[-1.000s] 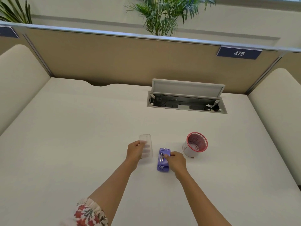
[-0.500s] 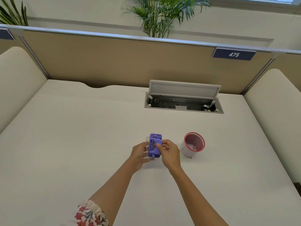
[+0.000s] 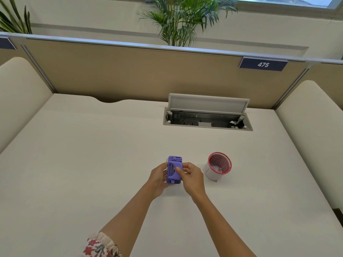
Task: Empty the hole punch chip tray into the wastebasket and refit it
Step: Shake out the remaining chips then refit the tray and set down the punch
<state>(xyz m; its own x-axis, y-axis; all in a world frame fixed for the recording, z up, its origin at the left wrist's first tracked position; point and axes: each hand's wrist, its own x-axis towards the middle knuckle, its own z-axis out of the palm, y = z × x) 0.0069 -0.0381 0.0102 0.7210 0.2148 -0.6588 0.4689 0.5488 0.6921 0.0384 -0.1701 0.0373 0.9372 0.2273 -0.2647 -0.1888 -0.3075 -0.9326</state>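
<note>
The purple hole punch (image 3: 174,169) is held between both hands just above the white desk, its underside with metal rods turned toward me. My right hand (image 3: 191,178) grips its right side, thumb on the purple body. My left hand (image 3: 157,178) cups the left side, holding the clear chip tray (image 3: 166,165) against the punch; only a thin clear edge of the tray shows. The small wastebasket (image 3: 219,166), white with a red mesh rim, stands on the desk just right of my right hand, with some paper chips inside.
An open cable box (image 3: 207,118) with its lid raised is sunk into the desk (image 3: 92,154) behind the basket. A tan partition (image 3: 130,71) with a "475" label closes the far side; cream padded walls flank left and right.
One second ago the punch lay on the desk under my right hand and the tray was apart in my left. Both have since been lifted and brought together.
</note>
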